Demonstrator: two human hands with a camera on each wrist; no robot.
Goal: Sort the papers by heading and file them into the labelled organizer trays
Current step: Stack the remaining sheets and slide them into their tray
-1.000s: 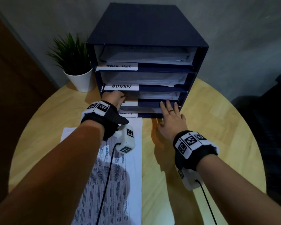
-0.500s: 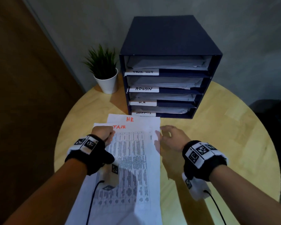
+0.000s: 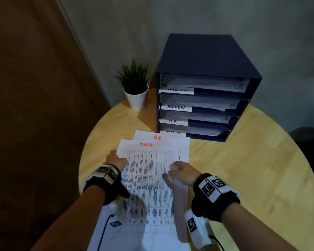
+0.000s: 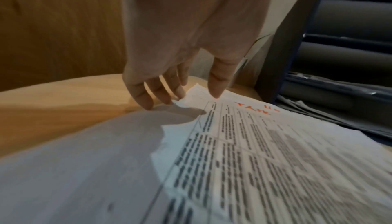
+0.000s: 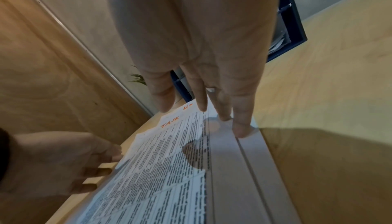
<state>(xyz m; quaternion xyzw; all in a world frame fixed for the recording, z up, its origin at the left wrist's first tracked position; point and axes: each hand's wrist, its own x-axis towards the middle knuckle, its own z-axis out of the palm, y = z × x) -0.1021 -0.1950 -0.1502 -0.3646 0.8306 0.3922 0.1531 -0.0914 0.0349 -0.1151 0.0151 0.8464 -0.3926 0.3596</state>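
Left hand [image 3: 116, 161], right hand [image 3: 184, 172], fingers extended

My view: a round wooden table [image 3: 243, 169] bearing a navy organizer [image 3: 203, 87], a potted plant [image 3: 135, 87] and stacked papers [image 3: 149, 178].

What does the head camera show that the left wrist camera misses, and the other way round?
Only the head view shows the potted plant, the right hand on the stack's right edge, and the organizer tray labels such as ADMIN. Only the left wrist view shows the left hand's fingertips at the top sheet's raised corner, thumb above it. Both show the TASK sheet and the wooden table.
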